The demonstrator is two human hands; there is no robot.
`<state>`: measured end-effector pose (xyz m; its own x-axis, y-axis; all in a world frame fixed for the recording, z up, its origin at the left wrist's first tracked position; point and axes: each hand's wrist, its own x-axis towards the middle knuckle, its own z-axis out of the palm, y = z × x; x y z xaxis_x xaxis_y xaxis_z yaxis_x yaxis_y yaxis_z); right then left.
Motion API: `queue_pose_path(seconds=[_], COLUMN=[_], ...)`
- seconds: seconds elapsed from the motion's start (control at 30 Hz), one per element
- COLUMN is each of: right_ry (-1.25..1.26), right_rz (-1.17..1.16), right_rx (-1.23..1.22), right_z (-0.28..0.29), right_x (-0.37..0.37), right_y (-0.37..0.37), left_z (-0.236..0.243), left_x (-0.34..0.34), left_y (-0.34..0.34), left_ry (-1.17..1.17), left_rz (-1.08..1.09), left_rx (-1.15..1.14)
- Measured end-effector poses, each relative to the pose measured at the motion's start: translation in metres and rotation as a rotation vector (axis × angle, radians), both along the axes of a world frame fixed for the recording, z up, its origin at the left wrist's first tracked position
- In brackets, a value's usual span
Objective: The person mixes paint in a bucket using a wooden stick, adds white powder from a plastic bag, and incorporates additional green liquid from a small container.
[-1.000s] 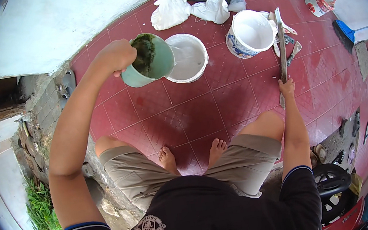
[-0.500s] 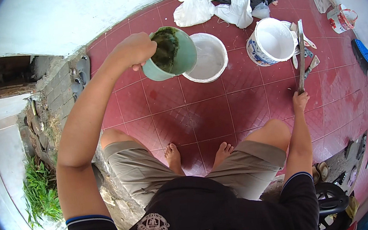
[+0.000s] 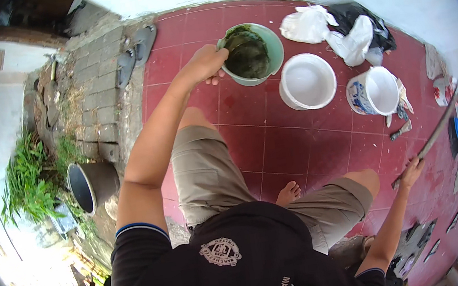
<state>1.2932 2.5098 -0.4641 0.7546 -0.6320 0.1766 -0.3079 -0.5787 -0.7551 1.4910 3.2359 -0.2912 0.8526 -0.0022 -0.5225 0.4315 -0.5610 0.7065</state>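
Note:
My left hand grips the rim of a pale green bucket, whose inside holds or is stained with something dark green. The bucket is left of a white bucket with whitish contents, apart from it. Over on the right, my right hand is closed around the lower end of a long thin stick, which slants up and away to the right. Between them stands a white paint bucket with blue printing. A scraper and other hand tools lie beside that bucket.
White bags and a black plastic bag lie against the far wall. Grey sandals are by the left tile edge. A dark pot, plants and stone paving lie to the left. A blue broom rests at right.
The view has swung left. The green bucket, formerly tilted against the white bucket's rim, is now apart from it to the left. The stick has swung outward to the right.

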Motion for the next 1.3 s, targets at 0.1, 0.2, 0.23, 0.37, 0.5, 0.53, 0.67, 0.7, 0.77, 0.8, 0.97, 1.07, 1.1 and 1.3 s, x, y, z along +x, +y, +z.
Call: queue_pose_path(seconds=[0.1,0.2,0.23,0.37,0.5,0.53,0.67,0.7,0.77,0.8,0.97,1.07,1.1,1.3], right_ry=[0.047,-0.007,0.0,0.051,0.142,0.196,0.193,0.221,0.258,0.252,0.257,0.27,0.281,0.294], right_rz=[-0.006,0.089,0.135,0.182,0.239,0.239,0.327,0.365,0.408,0.421,0.471,0.486,0.485,0.538], right_rx=[0.107,0.182,0.179,0.24,0.304,0.293,0.28,0.32,0.357,0.351,0.293,0.248,0.25,0.271], right_z=[0.053,0.083,0.094,0.111,0.138,0.143,0.152,0.15,0.151,0.156,0.164,0.17,0.174,0.182], right_x=[0.012,0.029,0.033,0.067,0.091,0.094,0.104,0.11,0.118,0.12,0.129,0.129,0.127,0.119], right_y=[0.036,0.085,0.095,0.152,0.215,0.229,0.268,0.267,0.28,0.294,0.336,0.35,0.355,0.382], left_z=[-0.005,-0.014,-0.019,-0.051,-0.097,-0.108,-0.152,-0.161,-0.181,-0.192,-0.241,-0.265,-0.272,-0.306], left_x=[-0.026,-0.06,-0.071,-0.13,-0.207,-0.229,-0.313,-0.332,-0.372,-0.391,-0.458,-0.476,-0.479,-0.501], left_y=[0.046,0.1,0.115,0.198,0.276,0.296,0.36,0.376,0.4,0.41,0.438,0.442,0.443,0.456], left_ry=[-0.04,-0.093,-0.145,-0.162,-0.174,-0.178,-0.204,-0.164,-0.179,-0.171,-0.25,-0.26,-0.286,-0.34], left_rz=[0.19,0.407,0.489,0.768,1.069,1.153,1.425,1.498,1.617,1.672,1.886,1.946,1.96,2.011], left_rx=[-0.103,-0.095,-0.13,-0.11,-0.091,-0.092,-0.122,-0.145,-0.172,-0.168,-0.312,-0.372,-0.43,-0.622])
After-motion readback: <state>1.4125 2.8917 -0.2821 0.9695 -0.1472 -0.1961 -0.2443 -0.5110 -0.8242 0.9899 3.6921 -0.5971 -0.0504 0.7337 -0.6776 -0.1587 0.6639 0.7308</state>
